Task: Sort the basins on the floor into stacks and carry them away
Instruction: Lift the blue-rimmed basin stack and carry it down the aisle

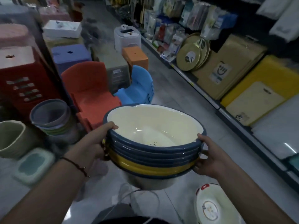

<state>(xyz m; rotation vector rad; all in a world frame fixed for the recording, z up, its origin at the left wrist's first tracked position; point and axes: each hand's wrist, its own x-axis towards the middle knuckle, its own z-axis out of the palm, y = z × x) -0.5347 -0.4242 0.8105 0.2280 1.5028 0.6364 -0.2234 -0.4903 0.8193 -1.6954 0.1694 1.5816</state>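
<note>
Presently, both hands carry a nested stack of basins [155, 143] above the pale tiled floor [186, 97] of a shop aisle. Left hand [95, 143]: grip closed on the stack's left rims, thumb hooked over the top rim, fingers underneath; a thin dark cord bracelet [76, 165] on the wrist. Right hand [208, 156]: grip closed on the right rims, thumb on top, fingers curled below.

Stack: oval, glossy plastic; cream inside, dark blue rims layered, one yellow rim [145, 167] low down, a grey underside at the bottom.

On the floor at the near right edge: a cream basin [210, 207] with a round printed emblem and a red mark on its rim.

Left side: stacked grey-blue tubs [50, 115], an olive bin [11, 138], a pale green lidded box [34, 164], red plastic chairs [89, 92], blue chairs [137, 88], stools in red, purple, orange.

Right side: low shelf [210, 101] with gold round trays [192, 52] and yellow and tan boards.
</note>
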